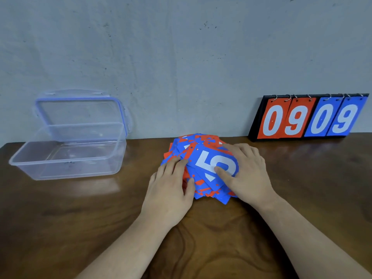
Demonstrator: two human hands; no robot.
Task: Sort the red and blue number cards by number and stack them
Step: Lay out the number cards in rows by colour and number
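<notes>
Pressing hands: our left hand [171,192] and right hand [247,174] lie flat on the heap, fingers relaxed, clasping nothing.
Heap: thin red and blue number cards [187,150], hole-punched, splayed on the glossy brown wooden table [60,218]; top card [213,158] a blue 5.
Hidden: we cannot read lower cards.
Left of heap: clear plastic box [66,150], lid up.
Right of heap: black flip scoreboard [308,117], 0909.

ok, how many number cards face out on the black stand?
4, in a row on the black stand, left to right: red 0, red 9, blue 0, blue 9. More may hang hidden behind them.
</notes>
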